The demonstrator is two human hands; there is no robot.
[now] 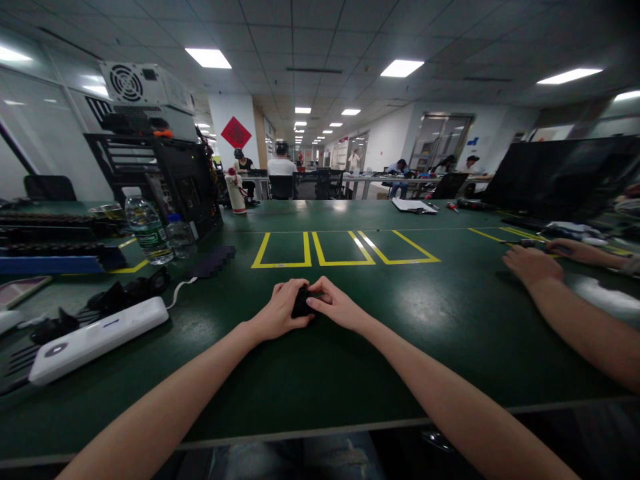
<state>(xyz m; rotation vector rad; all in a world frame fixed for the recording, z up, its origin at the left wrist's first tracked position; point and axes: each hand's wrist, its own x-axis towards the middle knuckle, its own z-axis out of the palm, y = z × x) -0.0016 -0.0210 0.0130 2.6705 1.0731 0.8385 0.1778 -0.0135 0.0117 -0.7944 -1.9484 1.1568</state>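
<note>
Near the left end of the green bench (320,380), a white elongated device (103,339) lies toward the front edge; a clear bottle (146,230) and an open computer case (189,187) stand farther back. Midway along the front edge — set inward from it — the left hand (280,311) grasps a small black object (301,303), fingers wrapped round its left side; the right hand (334,303) pinches its right side. Beyond lie yellow tape outlines (345,263); toward the right end, a co-worker's hand (535,265).

Both forearms (173,393) bare, tapering to slim wrists (249,331); below counter (280,387) edge, dim blue-grey jeans (270,460), paler frayed-looking patch (353,455)
</note>
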